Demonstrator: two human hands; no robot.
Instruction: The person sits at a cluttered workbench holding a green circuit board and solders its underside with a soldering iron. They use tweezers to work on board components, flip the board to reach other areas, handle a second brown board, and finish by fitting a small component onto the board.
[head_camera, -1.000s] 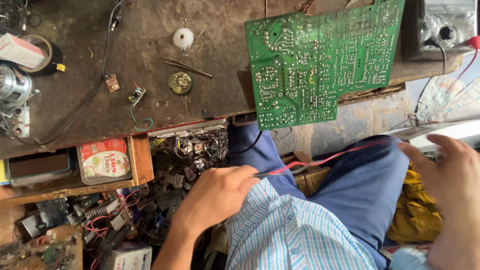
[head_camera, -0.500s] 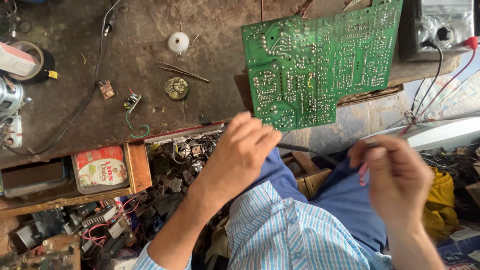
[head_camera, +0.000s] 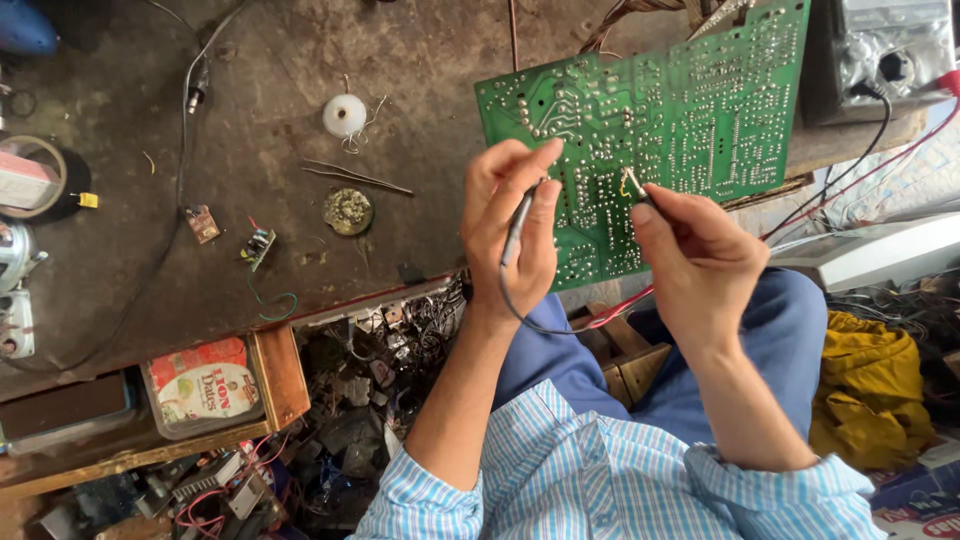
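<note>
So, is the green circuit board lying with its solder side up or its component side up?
Solder side up: the green circuit board shows only silver solder dots and traces; no components are visible.

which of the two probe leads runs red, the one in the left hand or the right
The thin probe in the right hand trails the red lead. The grey probe in the left hand trails a black lead that loops below the wrist.

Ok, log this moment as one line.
left hand: holds black probe at green circuit board | right hand: holds probe tip on board solder side | meter: leads plugged in
</note>
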